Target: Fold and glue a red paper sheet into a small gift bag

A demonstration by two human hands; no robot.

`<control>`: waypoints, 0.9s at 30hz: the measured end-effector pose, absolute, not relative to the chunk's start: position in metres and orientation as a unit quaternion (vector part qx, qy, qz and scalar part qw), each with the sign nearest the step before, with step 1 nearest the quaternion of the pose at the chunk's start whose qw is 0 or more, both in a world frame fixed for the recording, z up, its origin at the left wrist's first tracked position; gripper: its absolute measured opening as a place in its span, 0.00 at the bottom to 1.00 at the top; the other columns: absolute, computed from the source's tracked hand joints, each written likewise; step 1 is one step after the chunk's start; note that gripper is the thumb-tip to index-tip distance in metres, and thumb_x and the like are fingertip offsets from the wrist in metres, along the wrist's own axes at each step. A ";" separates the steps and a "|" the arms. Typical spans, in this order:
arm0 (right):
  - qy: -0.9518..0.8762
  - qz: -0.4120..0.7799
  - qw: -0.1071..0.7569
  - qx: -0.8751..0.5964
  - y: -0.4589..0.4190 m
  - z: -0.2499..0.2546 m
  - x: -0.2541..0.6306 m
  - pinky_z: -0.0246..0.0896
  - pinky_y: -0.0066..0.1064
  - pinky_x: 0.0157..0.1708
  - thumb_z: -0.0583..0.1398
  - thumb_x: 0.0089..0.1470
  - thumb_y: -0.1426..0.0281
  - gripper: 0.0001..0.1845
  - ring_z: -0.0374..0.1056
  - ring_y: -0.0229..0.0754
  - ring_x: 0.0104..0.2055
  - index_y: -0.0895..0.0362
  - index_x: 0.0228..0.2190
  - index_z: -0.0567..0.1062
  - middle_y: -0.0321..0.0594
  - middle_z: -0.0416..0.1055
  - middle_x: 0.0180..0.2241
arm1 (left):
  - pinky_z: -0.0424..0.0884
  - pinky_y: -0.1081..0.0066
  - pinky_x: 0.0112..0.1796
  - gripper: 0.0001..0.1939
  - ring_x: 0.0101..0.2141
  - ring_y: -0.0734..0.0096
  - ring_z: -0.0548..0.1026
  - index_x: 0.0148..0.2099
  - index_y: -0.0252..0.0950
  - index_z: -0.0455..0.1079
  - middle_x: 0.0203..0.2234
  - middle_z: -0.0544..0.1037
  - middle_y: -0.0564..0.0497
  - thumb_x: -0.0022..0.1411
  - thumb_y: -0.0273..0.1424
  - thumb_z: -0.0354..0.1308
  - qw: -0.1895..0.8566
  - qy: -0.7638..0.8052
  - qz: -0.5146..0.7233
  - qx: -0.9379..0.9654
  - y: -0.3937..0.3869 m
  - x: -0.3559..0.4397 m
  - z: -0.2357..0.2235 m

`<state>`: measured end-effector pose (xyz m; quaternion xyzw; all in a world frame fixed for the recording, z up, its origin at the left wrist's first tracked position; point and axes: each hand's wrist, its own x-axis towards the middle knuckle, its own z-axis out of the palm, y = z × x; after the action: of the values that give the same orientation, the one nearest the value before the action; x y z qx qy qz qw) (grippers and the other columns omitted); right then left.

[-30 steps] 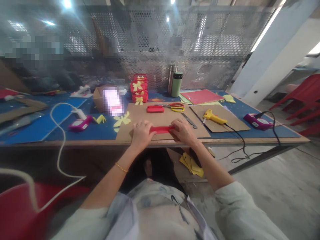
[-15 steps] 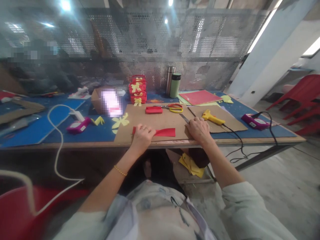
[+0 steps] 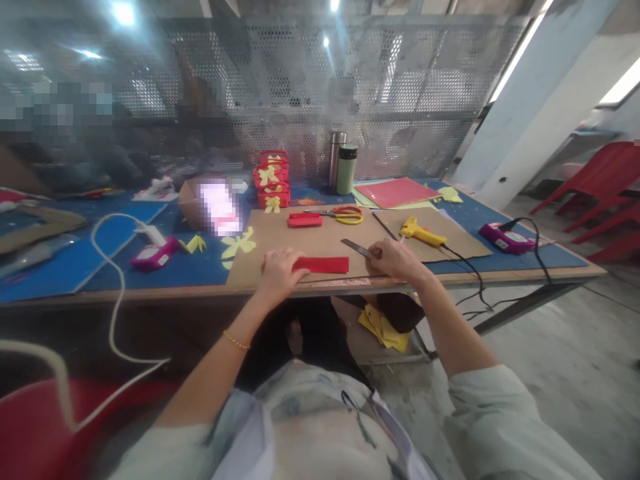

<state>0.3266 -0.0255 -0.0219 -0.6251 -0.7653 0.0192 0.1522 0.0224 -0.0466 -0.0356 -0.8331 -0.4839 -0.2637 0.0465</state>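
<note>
My left hand [image 3: 281, 272] is on the left part of a red paper strip [image 3: 327, 265], its fingers curled over it; that end is hidden beneath the hand. The strip lies flat on brown cardboard [image 3: 270, 227] near the table's front edge. My right hand [image 3: 397, 259] is closed around the near end of a thin steel ruler [image 3: 355, 247], which points left and away above the strip's right end. Beyond the strip lie a small folded red paper piece [image 3: 305, 220] and yellow-handled scissors [image 3: 347, 215]. A yellow glue gun [image 3: 423, 232] rests just past my right hand.
Red boxes with yellow bows [image 3: 273, 179] are stacked at the back, left of a green bottle [image 3: 347, 170]. A lit phone [image 3: 220, 207] leans on a cardboard box. Purple power sockets [image 3: 155, 253] with cords sit at both sides. Red sheets [image 3: 397, 192] lie back right.
My right hand has turned and shifted slightly, swinging the ruler left toward the red strip. The strip lies flatter and straighter under my left hand.
</note>
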 end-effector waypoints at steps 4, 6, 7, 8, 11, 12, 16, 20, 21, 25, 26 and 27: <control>-0.764 0.036 0.208 -0.610 -0.030 -0.025 0.331 0.58 0.29 0.33 0.59 0.52 0.75 0.08 0.70 0.42 0.34 0.57 0.32 0.79 0.42 0.78 0.32 | 0.62 0.57 0.48 0.04 0.42 0.58 0.74 0.42 0.39 0.73 0.39 0.79 0.46 0.66 0.30 0.58 0.040 -0.471 -0.267 -0.840 -0.049 0.022 -0.034; -0.754 0.022 0.241 -0.611 -0.037 -0.026 0.332 0.57 0.30 0.32 0.58 0.54 0.74 0.07 0.70 0.43 0.33 0.56 0.31 0.78 0.43 0.77 0.31 | 0.62 0.57 0.49 0.04 0.42 0.59 0.74 0.41 0.39 0.73 0.38 0.80 0.47 0.67 0.30 0.57 0.042 -0.463 -0.264 -0.845 -0.051 0.022 -0.034; -0.749 0.025 0.260 -0.610 -0.041 -0.025 0.332 0.57 0.30 0.31 0.58 0.55 0.73 0.07 0.69 0.43 0.33 0.56 0.31 0.77 0.42 0.77 0.30 | 0.61 0.56 0.49 0.04 0.42 0.59 0.74 0.41 0.39 0.73 0.38 0.80 0.48 0.67 0.30 0.57 0.043 -0.460 -0.262 -0.847 -0.051 0.022 -0.033; -0.746 0.034 0.281 -0.603 -0.046 -0.024 0.332 0.57 0.30 0.31 0.57 0.56 0.72 0.08 0.69 0.42 0.32 0.56 0.33 0.77 0.41 0.76 0.29 | 0.61 0.56 0.49 0.04 0.42 0.59 0.73 0.41 0.40 0.73 0.37 0.80 0.48 0.67 0.30 0.56 0.044 -0.459 -0.261 -0.848 -0.051 0.022 -0.033; -0.760 0.082 0.336 -0.550 -0.063 -0.019 0.330 0.59 0.29 0.31 0.55 0.59 0.69 0.10 0.69 0.41 0.30 0.56 0.36 0.77 0.38 0.76 0.28 | 0.61 0.56 0.49 0.04 0.41 0.59 0.73 0.41 0.40 0.73 0.37 0.80 0.48 0.67 0.30 0.57 0.044 -0.463 -0.258 -0.847 -0.051 0.022 -0.033; -0.767 0.098 0.347 -0.531 -0.067 -0.019 0.328 0.60 0.29 0.31 0.55 0.60 0.68 0.12 0.69 0.41 0.30 0.56 0.38 0.78 0.38 0.77 0.29 | 0.61 0.56 0.49 0.04 0.41 0.59 0.73 0.41 0.40 0.73 0.38 0.80 0.48 0.67 0.30 0.57 0.044 -0.465 -0.257 -0.846 -0.051 0.023 -0.034; -0.782 0.128 0.359 -0.493 -0.073 -0.026 0.321 0.66 0.33 0.39 0.54 0.60 0.68 0.17 0.75 0.45 0.38 0.57 0.44 0.80 0.43 0.81 0.38 | 0.61 0.56 0.49 0.05 0.43 0.58 0.74 0.43 0.39 0.74 0.38 0.80 0.47 0.68 0.32 0.57 0.038 -0.471 -0.252 -0.844 -0.049 0.022 -0.034; -0.801 0.125 0.315 -0.494 -0.071 -0.036 0.319 0.67 0.33 0.42 0.55 0.59 0.72 0.18 0.76 0.47 0.42 0.55 0.44 0.83 0.44 0.82 0.41 | 0.62 0.57 0.51 0.17 0.48 0.56 0.73 0.57 0.40 0.73 0.49 0.77 0.43 0.68 0.34 0.59 0.050 -0.474 -0.262 -0.839 -0.049 0.022 -0.031; -0.805 0.124 0.299 -0.498 -0.071 -0.037 0.319 0.66 0.32 0.41 0.55 0.59 0.72 0.18 0.76 0.46 0.41 0.55 0.45 0.83 0.44 0.81 0.40 | 0.61 0.56 0.52 0.18 0.51 0.55 0.72 0.59 0.42 0.72 0.53 0.74 0.42 0.68 0.34 0.59 0.062 -0.466 -0.264 -0.842 -0.049 0.022 -0.029; -0.810 0.096 0.265 -0.515 -0.075 -0.034 0.320 0.62 0.29 0.36 0.56 0.62 0.71 0.18 0.72 0.43 0.36 0.53 0.48 0.83 0.42 0.76 0.34 | 0.58 0.54 0.53 0.13 0.51 0.54 0.68 0.49 0.47 0.81 0.52 0.73 0.43 0.71 0.35 0.55 0.090 -0.421 -0.230 -0.873 -0.050 0.027 -0.021; -0.814 0.088 0.256 -0.514 -0.077 -0.033 0.320 0.61 0.29 0.36 0.56 0.63 0.70 0.18 0.71 0.42 0.35 0.53 0.48 0.83 0.42 0.74 0.33 | 0.59 0.55 0.51 0.15 0.48 0.56 0.69 0.48 0.47 0.81 0.48 0.74 0.44 0.72 0.36 0.53 0.077 -0.415 -0.203 -0.883 -0.049 0.029 -0.019; -0.818 0.081 0.245 -0.513 -0.079 -0.032 0.320 0.60 0.29 0.35 0.57 0.64 0.69 0.17 0.71 0.42 0.35 0.52 0.49 0.82 0.42 0.73 0.33 | 0.60 0.57 0.49 0.17 0.45 0.58 0.69 0.50 0.47 0.81 0.43 0.74 0.44 0.73 0.35 0.50 0.059 -0.413 -0.174 -0.892 -0.049 0.032 -0.017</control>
<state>0.3196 -0.0794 -0.0321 -0.5133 -0.8184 0.0814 0.2452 0.0319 -0.0487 -0.0170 -0.8921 -0.4130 -0.1737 0.0587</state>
